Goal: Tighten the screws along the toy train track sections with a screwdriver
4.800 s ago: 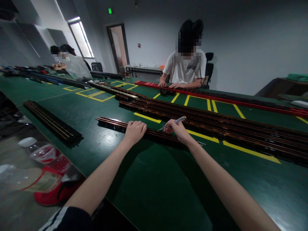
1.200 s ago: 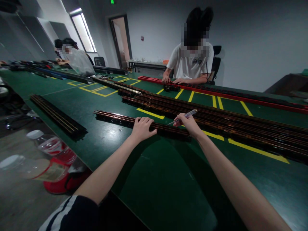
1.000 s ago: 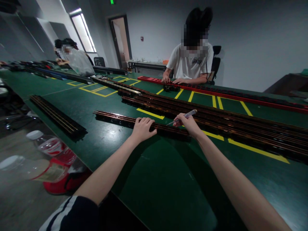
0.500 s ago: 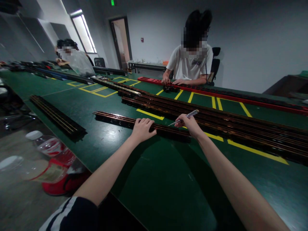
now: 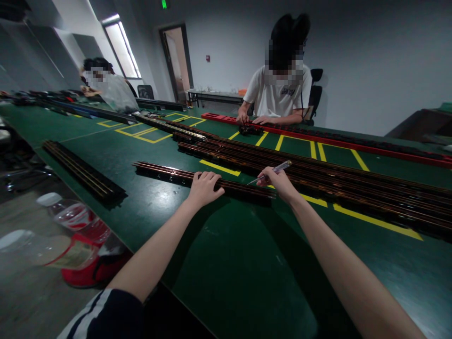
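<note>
A long dark rail with copper-coloured strips (image 5: 162,173) lies across the green table in front of me. My left hand (image 5: 205,188) is wrapped over its middle, fingers on the far side and thumb on the near side. In my right hand (image 5: 276,182) a slim screwdriver with a clear handle (image 5: 282,166) is held like a pen. Its thin tip points down left and meets the rail, or hovers just over it; I cannot tell which. The underside of the rail is hidden.
Many similar rails (image 5: 335,181) lie bundled beyond my right hand. Another short stack (image 5: 83,172) rests at the left edge of the green table (image 5: 226,268). Across from me a person (image 5: 282,94) works by a red rail (image 5: 328,136). Plastic bottles (image 5: 76,216) stand below the left edge.
The rail has slid slightly to the left, and my left hand has shifted left with it. My right hand and the screwdriver have barely moved.
</note>
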`<state>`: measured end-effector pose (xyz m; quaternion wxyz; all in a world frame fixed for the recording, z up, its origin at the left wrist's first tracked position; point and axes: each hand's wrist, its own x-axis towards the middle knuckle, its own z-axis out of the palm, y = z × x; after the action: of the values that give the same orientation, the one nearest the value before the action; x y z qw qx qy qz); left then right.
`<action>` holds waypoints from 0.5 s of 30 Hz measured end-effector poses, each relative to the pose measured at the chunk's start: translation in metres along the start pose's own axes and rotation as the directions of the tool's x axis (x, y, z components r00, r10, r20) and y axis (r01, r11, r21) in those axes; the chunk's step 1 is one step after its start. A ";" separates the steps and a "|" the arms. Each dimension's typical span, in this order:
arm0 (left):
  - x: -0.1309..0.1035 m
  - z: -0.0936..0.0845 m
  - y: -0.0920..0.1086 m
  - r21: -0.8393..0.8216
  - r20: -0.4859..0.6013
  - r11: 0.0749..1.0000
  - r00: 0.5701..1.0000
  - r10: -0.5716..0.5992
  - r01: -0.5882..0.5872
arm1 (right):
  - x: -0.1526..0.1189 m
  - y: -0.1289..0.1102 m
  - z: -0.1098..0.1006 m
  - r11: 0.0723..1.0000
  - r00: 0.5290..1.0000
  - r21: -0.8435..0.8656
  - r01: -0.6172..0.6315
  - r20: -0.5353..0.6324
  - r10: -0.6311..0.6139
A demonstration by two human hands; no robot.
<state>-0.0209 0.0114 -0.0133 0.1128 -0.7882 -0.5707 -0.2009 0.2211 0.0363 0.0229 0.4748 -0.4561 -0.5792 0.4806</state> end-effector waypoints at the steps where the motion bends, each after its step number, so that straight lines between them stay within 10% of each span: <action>1: 0.000 -0.001 0.000 0.000 0.005 1.000 1.000 -0.002 0.002 | 0.000 0.000 -0.001 1.000 1.000 -0.001 -0.002 0.004 0.002; 15: 0.000 0.001 -0.001 0.018 0.011 1.000 1.000 0.005 -0.005 | 0.002 0.006 -0.007 1.000 1.000 -0.004 0.012 -0.026 -0.012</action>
<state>-0.0216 0.0122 -0.0140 0.1173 -0.7896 -0.5711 -0.1914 0.2278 0.0403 0.0174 0.4842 -0.4596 -0.5768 0.4707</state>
